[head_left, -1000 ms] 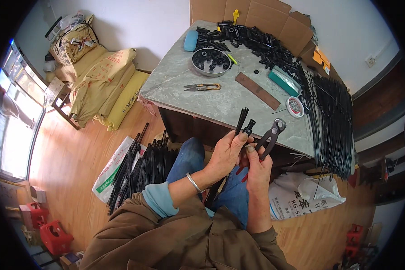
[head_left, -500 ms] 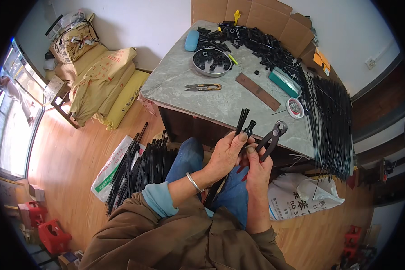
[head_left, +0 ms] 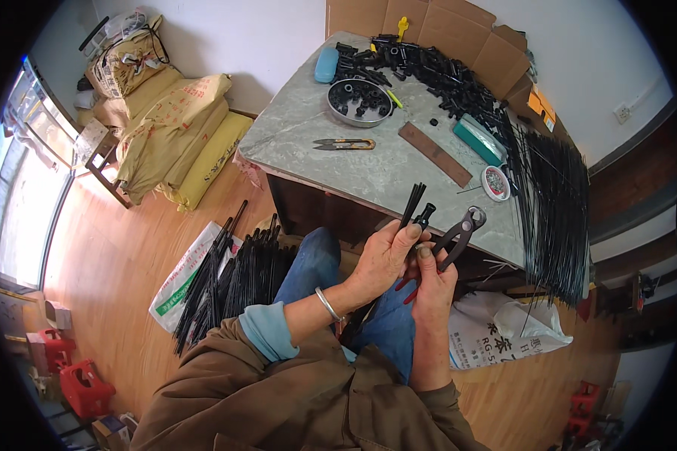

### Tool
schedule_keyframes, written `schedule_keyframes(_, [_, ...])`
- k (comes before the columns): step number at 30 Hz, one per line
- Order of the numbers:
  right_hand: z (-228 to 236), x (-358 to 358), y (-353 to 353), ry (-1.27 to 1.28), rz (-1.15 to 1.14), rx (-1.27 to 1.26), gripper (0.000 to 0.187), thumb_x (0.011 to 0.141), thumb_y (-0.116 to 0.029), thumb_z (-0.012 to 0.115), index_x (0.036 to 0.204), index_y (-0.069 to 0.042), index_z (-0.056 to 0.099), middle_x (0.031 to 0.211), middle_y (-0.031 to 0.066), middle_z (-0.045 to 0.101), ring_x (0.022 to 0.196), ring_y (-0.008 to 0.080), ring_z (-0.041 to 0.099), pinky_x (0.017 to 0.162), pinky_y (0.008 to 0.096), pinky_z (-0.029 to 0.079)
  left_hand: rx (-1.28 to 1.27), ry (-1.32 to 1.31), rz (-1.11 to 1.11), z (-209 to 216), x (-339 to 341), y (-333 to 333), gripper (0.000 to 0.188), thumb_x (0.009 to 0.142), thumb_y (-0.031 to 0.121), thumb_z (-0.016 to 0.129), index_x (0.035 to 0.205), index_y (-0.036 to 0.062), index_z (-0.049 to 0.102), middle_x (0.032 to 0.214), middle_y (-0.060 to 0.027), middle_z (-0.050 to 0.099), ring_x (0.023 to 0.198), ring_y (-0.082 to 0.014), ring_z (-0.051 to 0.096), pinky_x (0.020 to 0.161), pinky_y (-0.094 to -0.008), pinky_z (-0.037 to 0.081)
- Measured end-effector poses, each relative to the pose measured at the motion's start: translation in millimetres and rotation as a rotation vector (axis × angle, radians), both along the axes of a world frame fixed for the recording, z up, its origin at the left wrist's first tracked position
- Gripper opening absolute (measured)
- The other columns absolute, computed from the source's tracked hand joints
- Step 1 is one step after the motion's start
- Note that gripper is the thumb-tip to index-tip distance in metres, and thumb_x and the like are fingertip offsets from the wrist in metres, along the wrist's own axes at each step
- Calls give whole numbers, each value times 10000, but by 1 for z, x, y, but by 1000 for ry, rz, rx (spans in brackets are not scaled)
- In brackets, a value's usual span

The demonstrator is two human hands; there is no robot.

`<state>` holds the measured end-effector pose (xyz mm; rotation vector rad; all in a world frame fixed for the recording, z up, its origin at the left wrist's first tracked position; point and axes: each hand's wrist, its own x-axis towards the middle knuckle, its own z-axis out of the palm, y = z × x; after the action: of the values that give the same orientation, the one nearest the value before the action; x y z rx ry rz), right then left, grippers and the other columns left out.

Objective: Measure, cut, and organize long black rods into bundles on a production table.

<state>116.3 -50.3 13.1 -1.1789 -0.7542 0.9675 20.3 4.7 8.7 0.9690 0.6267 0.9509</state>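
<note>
My left hand [head_left: 382, 260], with a silver bangle on its wrist, is closed around several thin black rods [head_left: 412, 203] and a short black tubular fitting [head_left: 426, 213]. The rod ends and the fitting stick up past my thumb. Against it, my right hand [head_left: 435, 279] grips dark pincers [head_left: 456, 239], their round jaws pointing up and right beyond the table's front edge. Part of a red handle shows below my fingers. Both hands meet above my lap, and what the fingertips pinch between them is hidden.
On the grey table [head_left: 293, 135] are a metal bowl [head_left: 359, 120] of black parts, thread snips [head_left: 344, 144], a brown bar [head_left: 435, 154], a small white tub [head_left: 495, 183] and a heap of black fittings [head_left: 444, 71]. Long rods [head_left: 557, 203] overhang its right side; black tubes [head_left: 248, 270] stand left of my knee.
The view has shifted slightly. My hands keep nearly the same hold on the rods, the fitting and the pincers, with only a small movement of the right fingers.
</note>
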Motion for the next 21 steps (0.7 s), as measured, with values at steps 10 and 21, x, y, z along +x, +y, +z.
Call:
schedule_keyframes(10, [1, -3, -3, -209, -49, 110, 164, 927, -161, 598, 962, -1, 585, 708, 5, 551, 570, 78, 485, 512, 207, 387, 38, -13, -38, 1, -1, -1, 497, 953, 486, 478, 948, 5, 601, 725, -7, 588, 525, -42, 435, 448, -202, 333])
schedule_keyframes(21, [65, 35, -43, -231, 386, -409, 255, 938, -81, 473, 1167, 31, 466, 758, 82, 598, 494, 125, 549, 429, 261, 437, -66, 22, -185, -17, -6, 25, 716, 893, 672, 398, 811, -13, 586, 489, -8, 437, 400, -73, 381, 392, -223, 299])
